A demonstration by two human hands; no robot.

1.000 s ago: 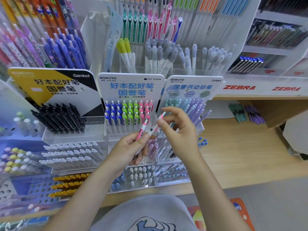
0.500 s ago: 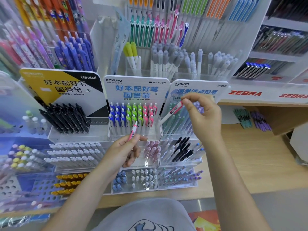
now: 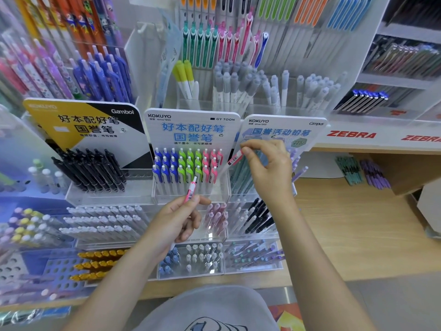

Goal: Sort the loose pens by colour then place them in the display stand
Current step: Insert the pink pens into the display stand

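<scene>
My left hand (image 3: pixel 176 223) grips a pink pen (image 3: pixel 191 190) by its lower barrel, its top pointing up in front of the clear display stand (image 3: pixel 191 198). That stand holds rows of blue, green and pink pens (image 3: pixel 211 163) under a white KOKUYO card. My right hand (image 3: pixel 267 168) pinches a second pink pen (image 3: pixel 232 162) near its top, tilted with its tip down-left, just right of the stand's pink column.
A black-pen stand (image 3: pixel 95 170) sits to the left, a teal and purple pencil stand (image 3: pixel 250 182) behind my right hand. Lower trays hold grey, pink, black and yellow pens. Tall racks fill the back. The wooden shelf (image 3: pixel 346 223) stretches to the right.
My hands have parted: the right one carried its pink pen up and right to the stand's pink column, while the left one stayed low with the other pink pen.
</scene>
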